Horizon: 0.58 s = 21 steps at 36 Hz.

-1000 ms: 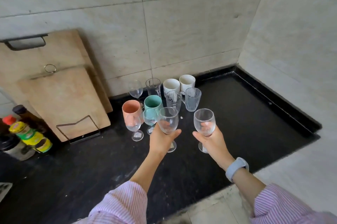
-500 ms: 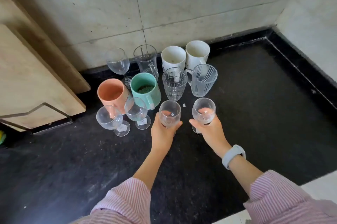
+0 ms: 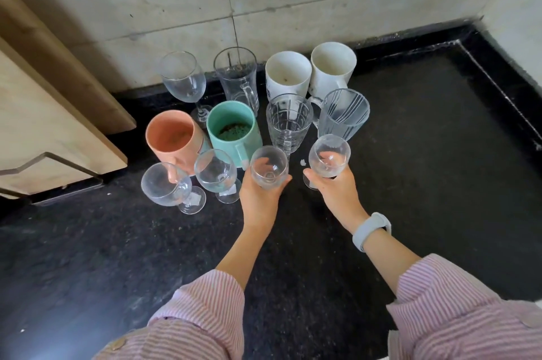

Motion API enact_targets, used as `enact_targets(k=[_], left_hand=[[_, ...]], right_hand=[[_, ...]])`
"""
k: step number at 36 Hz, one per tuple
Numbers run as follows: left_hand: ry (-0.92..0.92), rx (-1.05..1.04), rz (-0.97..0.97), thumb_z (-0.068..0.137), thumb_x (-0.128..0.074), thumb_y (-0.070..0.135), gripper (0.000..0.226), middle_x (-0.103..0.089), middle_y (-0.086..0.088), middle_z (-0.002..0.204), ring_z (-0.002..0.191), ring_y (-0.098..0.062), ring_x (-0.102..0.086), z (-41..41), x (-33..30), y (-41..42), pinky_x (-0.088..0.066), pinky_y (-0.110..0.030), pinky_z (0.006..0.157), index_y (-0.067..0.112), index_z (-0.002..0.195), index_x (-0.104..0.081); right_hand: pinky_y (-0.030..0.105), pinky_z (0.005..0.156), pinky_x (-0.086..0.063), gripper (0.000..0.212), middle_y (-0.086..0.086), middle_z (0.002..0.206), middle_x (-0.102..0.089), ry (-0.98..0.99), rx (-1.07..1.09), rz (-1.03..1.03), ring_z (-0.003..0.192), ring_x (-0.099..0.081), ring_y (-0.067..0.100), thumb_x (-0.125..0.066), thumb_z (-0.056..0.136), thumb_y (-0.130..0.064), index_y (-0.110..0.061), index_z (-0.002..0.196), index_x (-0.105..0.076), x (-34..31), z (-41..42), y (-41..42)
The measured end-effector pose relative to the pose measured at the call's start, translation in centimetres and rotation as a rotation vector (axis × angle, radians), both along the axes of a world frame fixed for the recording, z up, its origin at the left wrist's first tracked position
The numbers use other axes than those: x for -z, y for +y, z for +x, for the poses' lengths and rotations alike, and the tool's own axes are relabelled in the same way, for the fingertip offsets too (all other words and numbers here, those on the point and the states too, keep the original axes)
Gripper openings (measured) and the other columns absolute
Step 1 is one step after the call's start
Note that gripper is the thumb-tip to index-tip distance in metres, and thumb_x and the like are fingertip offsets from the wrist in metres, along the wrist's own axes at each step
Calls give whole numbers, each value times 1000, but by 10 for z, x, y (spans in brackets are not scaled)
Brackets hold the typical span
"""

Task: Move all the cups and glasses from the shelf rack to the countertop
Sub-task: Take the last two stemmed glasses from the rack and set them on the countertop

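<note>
Head cam looks straight down at both hands, each wrapped around a small stemmed glass. Left hand (image 3: 258, 198) has its fingers curled round the bowl of one wine glass (image 3: 269, 167), and the right hand (image 3: 337, 192) grips a second wine glass (image 3: 329, 156) the same way, thumb on the near side. Hands sit side by side, a bit apart, over the black countertop (image 3: 425, 183). Can't tell whether either glass base is actually touching the counter yet.

Just left of the left hand stand two more stemmed glasses (image 3: 215, 170) and (image 3: 165, 185), both upright on the counter. Right behind those, a peach cup (image 3: 173, 139) and a teal mug (image 3: 231, 125) sit next to each other. Behind the held glasses there's a cut-pattern goblet (image 3: 289, 119) and a ribbed tumbler (image 3: 343, 114). The far row along the tiled wall has a tall wine glass (image 3: 183, 78), a clear glass mug (image 3: 237, 78) and two white mugs (image 3: 287, 75) and (image 3: 333, 66).

Wooden boards (image 3: 44, 125) lean on the wall at far left. Pale wristband (image 3: 371, 230) on the right wrist, pink striped sleeves (image 3: 202, 309) on both arms.
</note>
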<state>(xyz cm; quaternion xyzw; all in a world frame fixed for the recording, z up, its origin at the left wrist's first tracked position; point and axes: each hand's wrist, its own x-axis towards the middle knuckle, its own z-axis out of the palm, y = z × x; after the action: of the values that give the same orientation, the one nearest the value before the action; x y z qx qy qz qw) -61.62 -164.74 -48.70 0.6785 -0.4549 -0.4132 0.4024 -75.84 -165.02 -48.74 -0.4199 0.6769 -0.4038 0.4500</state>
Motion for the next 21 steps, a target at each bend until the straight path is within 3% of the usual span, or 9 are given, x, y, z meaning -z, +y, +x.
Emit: enact_targets(k=[4,6,9,12,16,21], left_hand=[[-85,-21,23,75,-75,23,47,-55,-2,113,104,-15,-53,-3,2,22,-44,-27,90,14,115,-52],[-198,31,20,81,-69,20,45,-52,-5,122,115,-19,-47,-4,5,38,-42,-31,99,10,120,-49],[-407,153,-45,86,-61,16,53,-43,-13,138,129,-25,-36,-3,12,57,-30,-30,107,4,134,-40],[-621,316,-51,91,-53,26,55,-35,-13,148,137,-28,-31,-3,18,68,-24,-39,111,5,138,-36],[-829,460,19,95,-37,41,62,-11,-10,157,145,-22,-8,-1,28,69,-9,-45,116,8,145,-21],[-911,534,71,95,-28,47,69,4,-8,158,145,-21,5,1,35,68,-1,-49,116,10,147,-5]], right_hand=[[26,92,-47,39,4,118,-56,42,61,30,107,-57,17,-67,82,-19,-14,116,-50,3,4,20],[26,93,-43,31,7,116,-55,250,15,-37,109,-55,22,-62,85,-13,-9,114,-52,5,3,36],[33,107,-37,38,13,131,-53,602,-193,-125,126,-47,26,-55,88,-8,-2,126,-51,12,3,56],[44,116,-23,47,8,150,-35,837,-367,-61,141,-27,24,-47,92,-17,-7,137,-40,17,4,62],[48,118,-12,52,3,157,-18,959,-451,48,145,-11,22,-37,95,-28,-14,144,-26,17,4,56],[50,117,-9,56,4,159,-11,1024,-483,117,146,-6,23,-33,96,-34,-17,146,-16,17,5,48]])
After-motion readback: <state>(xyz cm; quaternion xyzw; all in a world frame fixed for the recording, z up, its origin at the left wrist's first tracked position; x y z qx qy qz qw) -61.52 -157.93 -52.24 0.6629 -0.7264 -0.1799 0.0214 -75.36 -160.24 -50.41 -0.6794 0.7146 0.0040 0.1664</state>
